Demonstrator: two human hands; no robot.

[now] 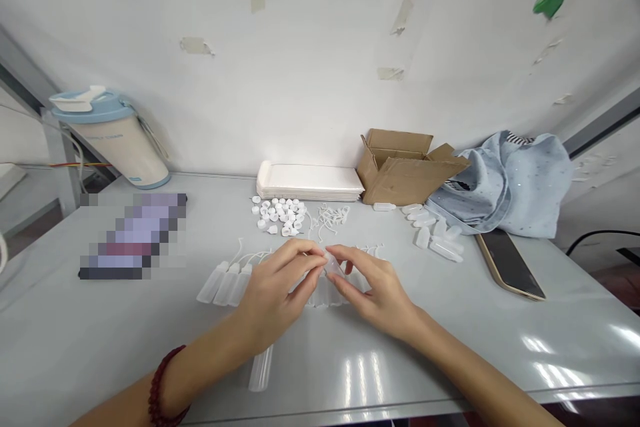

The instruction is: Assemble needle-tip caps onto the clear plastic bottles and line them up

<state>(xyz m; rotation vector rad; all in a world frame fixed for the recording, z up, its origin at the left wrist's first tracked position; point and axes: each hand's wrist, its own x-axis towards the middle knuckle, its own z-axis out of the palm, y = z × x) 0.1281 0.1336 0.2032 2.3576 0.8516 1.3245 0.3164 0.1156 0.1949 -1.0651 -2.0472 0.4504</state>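
Note:
My right hand (pixel 383 287) holds a small translucent plastic bottle (pixel 334 265) between thumb and fingers. My left hand (pixel 277 287) pinches at the bottle's upper end, and its fingertips hide what they grip there. Behind and under both hands runs a row of capped squeeze bottles (pixel 215 283) with thin white tails, partly covered. Nearer the table edge, below my left hand, lies a clear tube-shaped piece (pixel 261 370). Beyond my hands are a pile of white caps (pixel 285 213) and a heap of thin white strips (pixel 333 215).
Loose translucent bottles (pixel 443 243) lie to the right, by a phone (pixel 510 263) and a light blue cloth bag (pixel 530 180). An open cardboard box (pixel 410 177) and a white stack (pixel 310 181) stand along the wall. At left are a tumbler (pixel 120 143) and a blurred-out device (pixel 133 237).

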